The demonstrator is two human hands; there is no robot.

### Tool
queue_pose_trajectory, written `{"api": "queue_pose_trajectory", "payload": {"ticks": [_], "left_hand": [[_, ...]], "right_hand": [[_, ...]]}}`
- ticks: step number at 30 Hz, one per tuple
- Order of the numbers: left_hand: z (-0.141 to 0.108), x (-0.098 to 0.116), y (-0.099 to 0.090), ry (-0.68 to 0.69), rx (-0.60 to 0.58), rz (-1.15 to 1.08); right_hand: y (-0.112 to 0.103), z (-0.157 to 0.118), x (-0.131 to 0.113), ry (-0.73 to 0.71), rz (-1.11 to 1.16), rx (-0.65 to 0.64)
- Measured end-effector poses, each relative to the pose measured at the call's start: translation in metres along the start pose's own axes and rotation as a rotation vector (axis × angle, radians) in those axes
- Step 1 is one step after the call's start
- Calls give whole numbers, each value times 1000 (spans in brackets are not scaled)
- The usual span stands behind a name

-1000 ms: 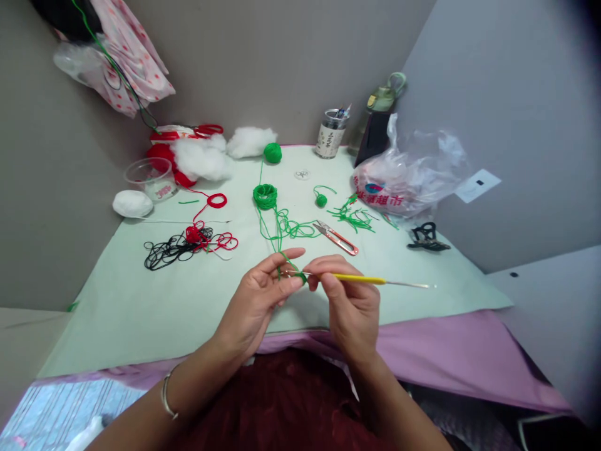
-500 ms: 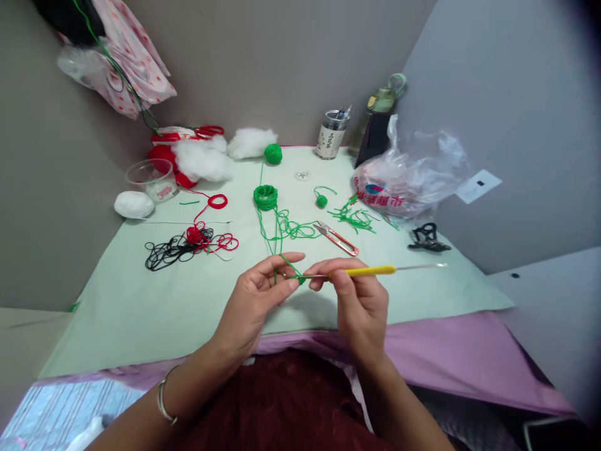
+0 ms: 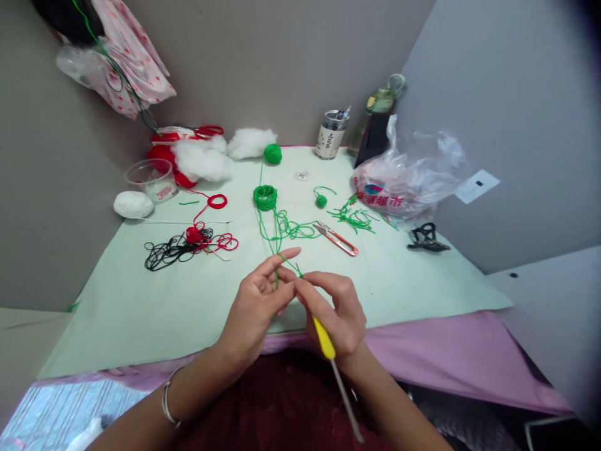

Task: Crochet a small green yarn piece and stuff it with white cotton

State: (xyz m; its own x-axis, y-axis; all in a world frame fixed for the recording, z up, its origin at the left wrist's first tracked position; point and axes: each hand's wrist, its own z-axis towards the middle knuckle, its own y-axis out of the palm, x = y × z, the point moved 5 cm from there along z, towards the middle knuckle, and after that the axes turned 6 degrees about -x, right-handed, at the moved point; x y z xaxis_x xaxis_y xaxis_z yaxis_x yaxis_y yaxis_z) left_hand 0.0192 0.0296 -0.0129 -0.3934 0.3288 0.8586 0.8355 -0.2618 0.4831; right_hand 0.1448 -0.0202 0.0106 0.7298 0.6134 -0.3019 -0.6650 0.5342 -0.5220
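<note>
My left hand [image 3: 260,294] pinches a small green crochet piece, mostly hidden by the fingertips, and green yarn [image 3: 280,245] runs over its raised index finger. Closed around a crochet hook [image 3: 323,337] with a yellow grip is my right hand [image 3: 333,310]; its fingertips meet the left ones at the piece. The hook's thin tip pokes up by the yarn, and its other metal end slants down toward my lap. From the yarn, strands lead back to a green coil [image 3: 265,198] and a loose tangle [image 3: 295,227] on the table.
Thread snips [image 3: 337,238] lie beyond my hands, beside green yarn scraps [image 3: 354,218]. On the left are black yarn [image 3: 171,252], a red yarn ring [image 3: 216,201] and a clear tub [image 3: 154,178]. A plastic bag [image 3: 408,175] and a black hair clip [image 3: 426,238] sit right.
The crochet hook has swung from nearly level, pointing right, to steeply slanted with its rear end toward me. My right hand has moved left and closed in against the left fingertips.
</note>
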Motion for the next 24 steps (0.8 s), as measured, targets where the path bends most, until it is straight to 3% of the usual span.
{"api": "queue_pose_trajectory", "payload": {"ticks": [3, 7, 9, 16, 20, 24], "left_hand": [[2, -4, 4, -185, -89, -220], [5, 4, 0, -133, -90, -204], [4, 5, 1, -105, -108, -130], [3, 4, 1, -3, -29, 28], [4, 3, -1, -108, -94, -66], [4, 1, -4, -198, -183, -153]], "right_hand": [[-4, 0, 3, 54, 99, 18], [-10, 3, 19, 388, 559, 127], [-8, 5, 25, 490, 711, 184], [4, 9, 23, 490, 737, 101], [2, 5, 31, 543, 861, 136], [-5, 4, 52, 687, 1068, 274]]}}
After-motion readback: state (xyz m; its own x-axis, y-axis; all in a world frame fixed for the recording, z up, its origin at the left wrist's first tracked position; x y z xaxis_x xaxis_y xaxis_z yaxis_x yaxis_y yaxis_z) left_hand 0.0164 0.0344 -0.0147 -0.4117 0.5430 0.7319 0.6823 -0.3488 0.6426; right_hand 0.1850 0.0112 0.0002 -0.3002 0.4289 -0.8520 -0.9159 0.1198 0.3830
